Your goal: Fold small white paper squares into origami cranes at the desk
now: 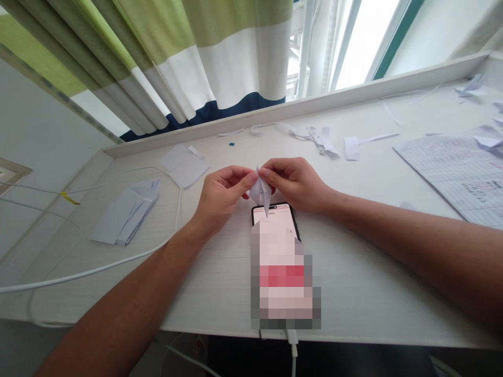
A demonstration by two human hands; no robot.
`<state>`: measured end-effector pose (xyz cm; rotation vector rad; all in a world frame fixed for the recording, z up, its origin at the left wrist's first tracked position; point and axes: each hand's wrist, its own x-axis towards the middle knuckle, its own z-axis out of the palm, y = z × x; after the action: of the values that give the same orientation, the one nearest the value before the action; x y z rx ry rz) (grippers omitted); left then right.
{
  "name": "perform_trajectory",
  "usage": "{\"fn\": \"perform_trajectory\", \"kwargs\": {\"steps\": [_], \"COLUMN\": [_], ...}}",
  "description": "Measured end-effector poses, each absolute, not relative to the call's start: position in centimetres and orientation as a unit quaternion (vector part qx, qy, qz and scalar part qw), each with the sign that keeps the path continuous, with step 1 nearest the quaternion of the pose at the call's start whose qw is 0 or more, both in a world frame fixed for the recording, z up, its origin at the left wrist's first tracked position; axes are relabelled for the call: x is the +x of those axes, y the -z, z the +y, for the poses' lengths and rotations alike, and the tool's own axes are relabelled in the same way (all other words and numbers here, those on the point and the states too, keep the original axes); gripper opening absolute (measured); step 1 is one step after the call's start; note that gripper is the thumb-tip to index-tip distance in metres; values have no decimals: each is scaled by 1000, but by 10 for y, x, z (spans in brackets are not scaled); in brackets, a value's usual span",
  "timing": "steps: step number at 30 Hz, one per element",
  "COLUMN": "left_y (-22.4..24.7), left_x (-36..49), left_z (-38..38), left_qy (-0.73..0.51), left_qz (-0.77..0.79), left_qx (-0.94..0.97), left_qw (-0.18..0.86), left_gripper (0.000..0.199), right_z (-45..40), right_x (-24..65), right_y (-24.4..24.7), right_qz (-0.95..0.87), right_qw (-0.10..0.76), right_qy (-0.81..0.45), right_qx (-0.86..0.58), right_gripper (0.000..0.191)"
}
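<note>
A small piece of folded white paper [260, 192] with pointed ends is held up between both hands, above the far end of a phone. From the left, my left hand [223, 195] pinches its upper part between thumb and fingers. My right hand [293, 180] grips the same paper from the other side, close to the top point. One narrow tip of the paper points down toward the phone [271, 212]. The phone lies face up with its screen lit, most of it blurred out. Some fingertips are hidden behind the paper.
Folded sheets [128, 212] and loose paper [186, 163] lie at the left, beside a white cable [179, 209]. Paper scraps [324, 140] and a tiny blue piece [231, 144] lie along the back. Written lined paper [451, 167] is at the right. A charging cable [292, 337] hangs over the front edge.
</note>
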<state>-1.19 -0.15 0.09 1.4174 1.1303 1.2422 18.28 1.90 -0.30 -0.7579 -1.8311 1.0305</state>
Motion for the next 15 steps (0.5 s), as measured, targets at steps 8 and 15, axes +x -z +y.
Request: {"fn": "perform_trajectory", "kwargs": {"steps": [8,15], "left_y": [-9,-14], "left_x": [-7,-2], "left_z": [-8,-10], "left_qy": [-511,-569], "left_qz": [448,452], "left_qx": [563,534], "left_qw": [470,432], "left_gripper": [28,27], "right_z": [17,13], "right_x": [183,178], "right_y": [2,0], "right_qz": [-732,-698], "right_qw": [434,427], "right_qy": [-442,-520], "right_qx": [-285,-245], "right_gripper": [32,50]}}
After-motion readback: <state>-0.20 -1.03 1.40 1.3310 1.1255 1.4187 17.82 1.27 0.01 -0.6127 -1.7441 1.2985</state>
